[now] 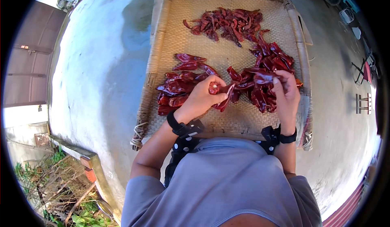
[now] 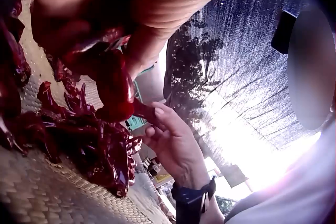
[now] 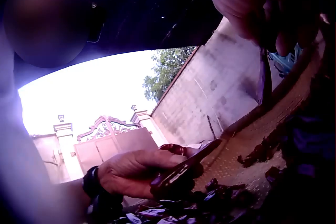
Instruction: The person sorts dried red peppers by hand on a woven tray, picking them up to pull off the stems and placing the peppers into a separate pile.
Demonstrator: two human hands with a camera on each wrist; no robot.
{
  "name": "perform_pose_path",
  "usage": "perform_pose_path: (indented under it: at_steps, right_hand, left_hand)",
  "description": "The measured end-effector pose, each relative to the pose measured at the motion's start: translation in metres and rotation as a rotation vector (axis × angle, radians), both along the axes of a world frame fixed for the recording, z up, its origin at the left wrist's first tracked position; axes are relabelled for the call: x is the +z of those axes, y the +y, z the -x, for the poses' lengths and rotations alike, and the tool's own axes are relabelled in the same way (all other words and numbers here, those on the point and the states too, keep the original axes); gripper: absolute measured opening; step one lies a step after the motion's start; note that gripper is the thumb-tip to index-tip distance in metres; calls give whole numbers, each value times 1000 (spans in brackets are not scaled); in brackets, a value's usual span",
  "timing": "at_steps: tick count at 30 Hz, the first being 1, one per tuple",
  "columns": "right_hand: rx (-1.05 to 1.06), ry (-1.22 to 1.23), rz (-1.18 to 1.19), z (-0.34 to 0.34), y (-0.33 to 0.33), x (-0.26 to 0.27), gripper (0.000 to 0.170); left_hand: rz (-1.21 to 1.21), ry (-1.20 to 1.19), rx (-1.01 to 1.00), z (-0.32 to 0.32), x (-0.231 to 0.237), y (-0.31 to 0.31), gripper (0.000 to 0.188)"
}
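Note:
In the head view my left hand (image 1: pixel 203 96) grips dried red chili peppers (image 1: pixel 225 100) over the middle of a woven bamboo tray (image 1: pixel 174 32). One chili's rounded end pokes out by the thumb, and the left wrist view shows a glossy chili (image 2: pixel 116 90) in this grip. My right hand (image 1: pixel 288 95) pinches a long dried chili (image 1: pixel 264 78) between thumb and fingers, above the right-hand pile (image 1: pixel 263 99). That chili hangs dark from the fingers in the right wrist view. A second pile of large chilies (image 1: pixel 174 84) lies left of my left hand.
Smaller, shrivelled chilies (image 1: pixel 231 23) are heaped at the tray's far end. A raised rim (image 1: pixel 153 64) borders the tray. Around it spreads a concrete floor (image 1: pixel 97 84), with a small wooden stool (image 1: pixel 363 104) off to the right and a gate (image 1: pixel 28 60) at the left.

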State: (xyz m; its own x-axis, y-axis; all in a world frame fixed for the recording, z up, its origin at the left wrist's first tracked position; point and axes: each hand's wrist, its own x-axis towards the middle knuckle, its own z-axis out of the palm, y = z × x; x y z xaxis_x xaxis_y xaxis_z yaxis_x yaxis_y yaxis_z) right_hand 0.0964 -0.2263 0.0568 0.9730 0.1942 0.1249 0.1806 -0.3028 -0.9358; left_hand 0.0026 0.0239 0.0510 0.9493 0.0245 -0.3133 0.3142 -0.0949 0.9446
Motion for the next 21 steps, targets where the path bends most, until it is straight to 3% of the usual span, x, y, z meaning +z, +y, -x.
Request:
perform_pose_path:
  at_steps: [1, 4, 5, 11, 14, 17, 21]
  right_hand:
    - [-32, -62, 41, -5, -6, -2, 25]
    - [-246, -284, 333, -6, -9, 3, 26]
    - [-252, -283, 314, -5, -8, 3, 29]
    - [310, 78, 25, 22, 24, -2, 35]
    - [400, -61, 106, 21, 24, -4, 24]
    - [169, -31, 104, 15, 14, 10, 19]
    - [-69, -183, 240, -8, -18, 2, 19]
  left_hand:
    - [30, -60, 28, 0, -5, -2, 25]
    - [23, 57, 23, 0, 2, -5, 25]
    - [43, 31, 20, 0, -1, -7, 25]
    - [46, -63, -93, -5, -3, -26, 24]
    - [4, -112, -114, -7, 3, -28, 25]
    - [-268, -90, -62, -10, -7, -25, 29]
    - [-579, -128, -235, -14, -29, -29, 31]
